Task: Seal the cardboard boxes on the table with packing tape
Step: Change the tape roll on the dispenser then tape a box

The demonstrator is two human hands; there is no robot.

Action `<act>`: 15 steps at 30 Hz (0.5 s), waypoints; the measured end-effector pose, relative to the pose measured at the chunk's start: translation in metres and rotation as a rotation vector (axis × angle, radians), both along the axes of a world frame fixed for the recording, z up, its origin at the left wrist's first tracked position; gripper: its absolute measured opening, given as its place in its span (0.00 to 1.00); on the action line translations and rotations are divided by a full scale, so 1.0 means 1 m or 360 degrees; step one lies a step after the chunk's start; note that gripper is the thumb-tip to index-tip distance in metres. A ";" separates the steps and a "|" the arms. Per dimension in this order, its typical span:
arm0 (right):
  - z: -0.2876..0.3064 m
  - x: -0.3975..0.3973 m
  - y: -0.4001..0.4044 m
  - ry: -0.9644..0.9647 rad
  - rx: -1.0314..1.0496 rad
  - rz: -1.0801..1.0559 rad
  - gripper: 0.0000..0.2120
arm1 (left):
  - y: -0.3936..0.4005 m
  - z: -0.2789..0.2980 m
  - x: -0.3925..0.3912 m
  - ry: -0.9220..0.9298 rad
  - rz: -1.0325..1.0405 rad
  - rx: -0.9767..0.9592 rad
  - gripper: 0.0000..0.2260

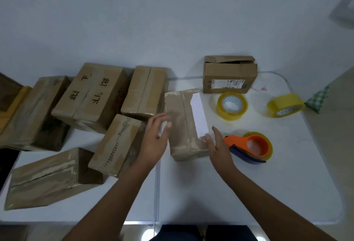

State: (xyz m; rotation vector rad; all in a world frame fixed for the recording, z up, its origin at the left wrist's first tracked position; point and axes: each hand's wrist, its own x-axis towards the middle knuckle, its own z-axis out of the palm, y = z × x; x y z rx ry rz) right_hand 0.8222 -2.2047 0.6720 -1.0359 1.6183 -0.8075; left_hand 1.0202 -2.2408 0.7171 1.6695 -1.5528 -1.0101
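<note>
A small brown cardboard box (181, 126) with a white label along its right side lies in the middle of the white table (249, 193). My left hand (156, 137) is open at its left edge, fingers spread and blurred. At the box's right near corner is my right hand (217, 145), flat and open, touching the side. An orange tape dispenser (251, 146) lies just right of that hand. Two yellow tape rolls sit further back, one (231, 105) lying flat, one (285, 104) on its edge. An open-topped box (229, 75) stands at the back.
Several taped cardboard boxes crowd the table's left half, among them one with black writing (92, 95), one beside it (145, 91) and one near the front left (47, 177). A green checked cloth (318, 98) hangs past the right edge. The wall is right behind.
</note>
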 end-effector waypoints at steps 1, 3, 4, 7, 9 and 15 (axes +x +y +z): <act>0.002 -0.002 -0.001 0.0172 -0.0098 0.0016 0.29 | 0.010 -0.002 0.005 0.0098 0.0169 0.0122 0.09; 0.005 -0.003 -0.004 0.0600 -0.0408 0.0175 0.29 | 0.030 -0.011 0.012 0.0359 0.0439 0.0431 0.11; 0.008 -0.001 -0.007 0.0772 -0.0553 0.0331 0.30 | 0.037 -0.019 0.014 0.0559 0.0587 0.0584 0.11; 0.016 0.013 -0.015 0.1078 -0.0716 0.0946 0.38 | 0.055 -0.043 0.015 0.1262 0.1016 0.1011 0.16; 0.017 0.022 -0.022 0.1257 -0.0703 0.1246 0.42 | 0.065 -0.055 0.012 0.1515 0.1080 0.1148 0.20; -0.002 0.031 -0.036 0.1748 -0.0704 0.1524 0.39 | 0.069 -0.055 0.011 0.1739 0.1010 0.1103 0.23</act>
